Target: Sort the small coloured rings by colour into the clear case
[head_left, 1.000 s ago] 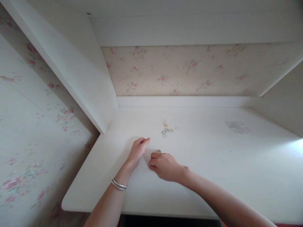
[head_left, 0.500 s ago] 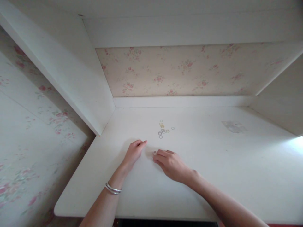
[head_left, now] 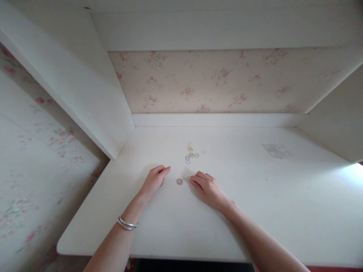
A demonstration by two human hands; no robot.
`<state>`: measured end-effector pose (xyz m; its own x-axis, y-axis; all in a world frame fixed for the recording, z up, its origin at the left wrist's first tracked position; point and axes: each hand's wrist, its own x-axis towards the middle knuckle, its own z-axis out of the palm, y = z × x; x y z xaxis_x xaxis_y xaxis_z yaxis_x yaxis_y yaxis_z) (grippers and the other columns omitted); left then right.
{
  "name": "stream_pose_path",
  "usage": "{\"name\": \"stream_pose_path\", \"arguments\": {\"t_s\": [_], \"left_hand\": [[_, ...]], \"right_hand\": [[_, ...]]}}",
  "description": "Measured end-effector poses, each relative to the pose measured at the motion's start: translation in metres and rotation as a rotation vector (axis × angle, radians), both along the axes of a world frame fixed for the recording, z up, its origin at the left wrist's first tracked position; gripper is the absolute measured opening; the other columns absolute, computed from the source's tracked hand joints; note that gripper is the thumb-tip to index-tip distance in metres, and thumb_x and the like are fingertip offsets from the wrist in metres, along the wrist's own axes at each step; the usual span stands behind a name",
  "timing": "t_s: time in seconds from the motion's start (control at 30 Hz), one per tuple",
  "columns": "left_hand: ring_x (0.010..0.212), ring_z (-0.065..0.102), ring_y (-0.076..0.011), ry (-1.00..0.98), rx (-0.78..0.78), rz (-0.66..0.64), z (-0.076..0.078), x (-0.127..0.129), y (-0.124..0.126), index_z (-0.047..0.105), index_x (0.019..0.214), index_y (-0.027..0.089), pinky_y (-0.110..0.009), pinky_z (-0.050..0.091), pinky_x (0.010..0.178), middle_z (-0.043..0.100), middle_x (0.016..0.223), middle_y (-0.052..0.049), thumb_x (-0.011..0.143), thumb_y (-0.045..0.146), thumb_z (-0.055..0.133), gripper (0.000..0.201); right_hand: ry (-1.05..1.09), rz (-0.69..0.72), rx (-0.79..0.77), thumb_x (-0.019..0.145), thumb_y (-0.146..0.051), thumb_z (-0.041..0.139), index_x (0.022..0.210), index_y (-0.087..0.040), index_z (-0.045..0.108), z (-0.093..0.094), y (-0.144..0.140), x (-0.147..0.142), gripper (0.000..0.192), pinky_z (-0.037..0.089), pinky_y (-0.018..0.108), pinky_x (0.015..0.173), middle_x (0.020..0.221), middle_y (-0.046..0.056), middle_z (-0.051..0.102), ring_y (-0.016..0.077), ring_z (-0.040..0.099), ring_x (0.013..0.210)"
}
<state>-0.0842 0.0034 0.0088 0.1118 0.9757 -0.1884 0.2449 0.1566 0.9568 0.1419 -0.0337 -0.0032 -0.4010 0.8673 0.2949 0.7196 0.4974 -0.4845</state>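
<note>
The fingers of the right hand (head_left: pixel 208 187) are drawn together at the tips, where a thin ring (head_left: pixel 188 178) is touched; it is partly covered, and whether it is pinched or merely pressed to the desk (head_left: pixel 241 226) cannot be told. The fingers of the left hand (head_left: pixel 153 182) are curled closed, the thumb pointed toward the right; whether anything is enclosed cannot be seen. Between the two sets of fingers, a small pile of rings (head_left: pixel 179 181) is seen. Beyond both, a loose cluster of silvery and gold-coloured rings (head_left: pixel 190 155) is spread, one separate ring (head_left: pixel 203 152) being placed to its right. Well apart, beyond the right fingers and to their right, a clear plastic packet (head_left: pixel 277 151) is laid flat.
</note>
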Motion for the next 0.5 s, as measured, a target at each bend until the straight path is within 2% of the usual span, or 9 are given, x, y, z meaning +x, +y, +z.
{"name": "stream_pose_path", "arguments": {"t_s": [0.13, 0.37, 0.5], "left_hand": [[0.041, 0.023, -0.0071, 0.017, 0.004, -0.001, -0.0001, 0.0002, 0.0003, 0.036, 0.058, 0.02, -0.023, 0.018, 0.043, 0.025, 0.045, 0.009, 0.075, 0.055, 0.054, 0.044], [0.042, 0.023, -0.0074, 0.048, 0.031, -0.002, -0.002, 0.0014, -0.001, 0.036, 0.057, 0.019, -0.022, 0.018, 0.043, 0.025, 0.046, 0.008, 0.075, 0.054, 0.054, 0.043], [0.043, 0.027, -0.0081, 0.084, 0.052, -0.007, -0.003, 0.0005, 0.0002, 0.039, 0.058, 0.019, -0.022, 0.021, 0.044, 0.028, 0.047, 0.008, 0.075, 0.054, 0.055, 0.041]], "right_hand": [[-0.014, -0.017, 0.03, 0.096, -0.028, 0.034, 0.098, -0.022, 0.062, 0.0017, 0.0007, -0.0035, 0.029, 0.04, 0.026, 0.075, 0.09, 0.005, 0.062, 0.0127, 0.056, 0.079], [-0.127, -0.016, 0.013, 0.094, -0.024, 0.038, 0.094, -0.022, 0.063, -0.0063, 0.0035, -0.009, 0.025, 0.037, 0.026, 0.074, 0.086, 0.003, 0.061, 0.0119, 0.056, 0.074], [0.003, -0.058, -0.004, 0.093, -0.025, 0.04, 0.091, -0.022, 0.063, -0.0044, 0.0042, -0.004, 0.024, 0.038, 0.024, 0.074, 0.085, 0.002, 0.06, 0.0119, 0.056, 0.076]]}}
